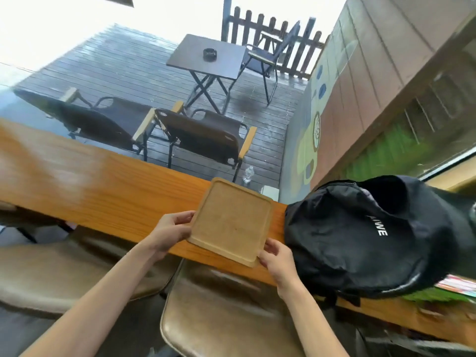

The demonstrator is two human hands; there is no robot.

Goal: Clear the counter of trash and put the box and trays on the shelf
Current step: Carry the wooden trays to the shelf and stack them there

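**Holding the tray over the counter edge**

Gripping a square wooden tray (231,221) with both hands, I see it in the lower centre of the frame, lying flat across the wooden counter (103,181), its near corner overhanging the counter's front edge. My left hand (171,229) is clamped on the tray's left rim, thumb on top; my right hand (277,261) pinches the near right corner, fingers closed on the rim. The tray looks empty, and its sides look about equal, so no long axis governs the carry. Both hands touch it; neither is nearer. A black backpack (365,238) sits on the counter just to the right of the tray, close beside my right hand. A brown stool seat (219,318) lies below. No shelf is in view, so I judge the lift must come toward me and clear of the backpack.
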